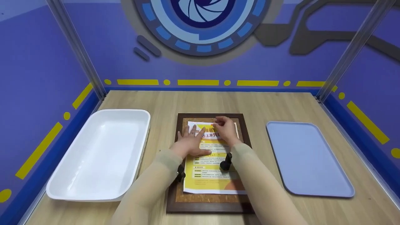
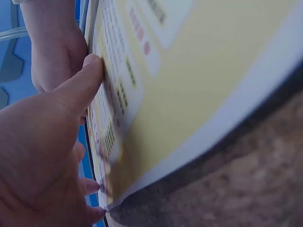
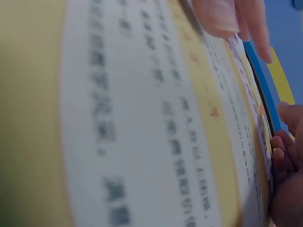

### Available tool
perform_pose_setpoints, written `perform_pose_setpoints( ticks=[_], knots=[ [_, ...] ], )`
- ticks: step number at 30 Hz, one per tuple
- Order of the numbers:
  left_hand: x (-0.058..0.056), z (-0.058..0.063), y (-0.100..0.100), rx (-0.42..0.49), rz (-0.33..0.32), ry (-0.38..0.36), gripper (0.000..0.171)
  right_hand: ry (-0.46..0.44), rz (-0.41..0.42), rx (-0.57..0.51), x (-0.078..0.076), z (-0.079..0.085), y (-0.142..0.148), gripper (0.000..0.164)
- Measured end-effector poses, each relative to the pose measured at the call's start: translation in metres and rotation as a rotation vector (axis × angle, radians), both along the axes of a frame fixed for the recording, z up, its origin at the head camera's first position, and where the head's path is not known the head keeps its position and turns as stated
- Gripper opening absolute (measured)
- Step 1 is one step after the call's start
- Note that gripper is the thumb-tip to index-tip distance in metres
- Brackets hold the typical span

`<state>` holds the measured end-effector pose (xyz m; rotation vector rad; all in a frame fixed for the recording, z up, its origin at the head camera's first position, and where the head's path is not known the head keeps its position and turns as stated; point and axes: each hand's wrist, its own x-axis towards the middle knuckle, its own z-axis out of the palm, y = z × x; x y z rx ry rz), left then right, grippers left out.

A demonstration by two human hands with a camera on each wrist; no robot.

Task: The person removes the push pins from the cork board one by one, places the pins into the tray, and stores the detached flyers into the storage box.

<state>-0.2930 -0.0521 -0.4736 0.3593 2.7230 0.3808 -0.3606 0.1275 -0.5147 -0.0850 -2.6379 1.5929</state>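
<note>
A printed yellow-and-white poster (image 1: pixel 212 184) lies on a cork board (image 1: pixel 193 197) with a dark brown frame (image 1: pixel 206 207). My left hand (image 1: pixel 191 142) presses flat on the poster's upper left, fingers spread. In the left wrist view its thumb (image 2: pixel 90 71) rests on the paper, whose near edge stands slightly off the cork (image 2: pixel 246 189). Over the poster's top right, my right hand (image 1: pixel 226 129) has curled fingers, thumb and index close together. Beside those fingertips shows a small orange spot (image 3: pixel 262 109); whether they pinch anything is hidden.
To the left stands a deep white tray (image 1: pixel 97 156). A shallow pale-blue tray (image 1: pixel 309 159) lies to the right. Both are on the wooden table (image 1: pixel 162 103), which blue-purple panels (image 1: pixel 200 70) enclose at the back and sides.
</note>
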Motion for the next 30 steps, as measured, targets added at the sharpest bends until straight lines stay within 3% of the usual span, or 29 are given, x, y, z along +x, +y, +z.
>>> perform_pose_setpoints(
  ticks=[7, 15, 20, 30],
  knots=[
    [0.002, -0.005, 0.001, -0.005, -0.007, 0.005, 0.101, 0.058, 0.058, 0.193, -0.001, -0.004, -0.002, 0.031],
    [0.002, -0.008, 0.001, 0.01, 0.003, 0.001, 0.101, 0.038, 0.071, 0.279, -0.002, -0.004, -0.002, 0.019],
    [0.001, -0.006, 0.002, 0.0, -0.003, 0.013, 0.101, 0.049, 0.053, 0.289, -0.003, -0.001, -0.003, 0.013],
    [0.002, -0.008, -0.001, -0.011, 0.008, -0.001, 0.101, 0.052, 0.022, 0.18, -0.001, -0.002, -0.001, 0.009]
  ],
)
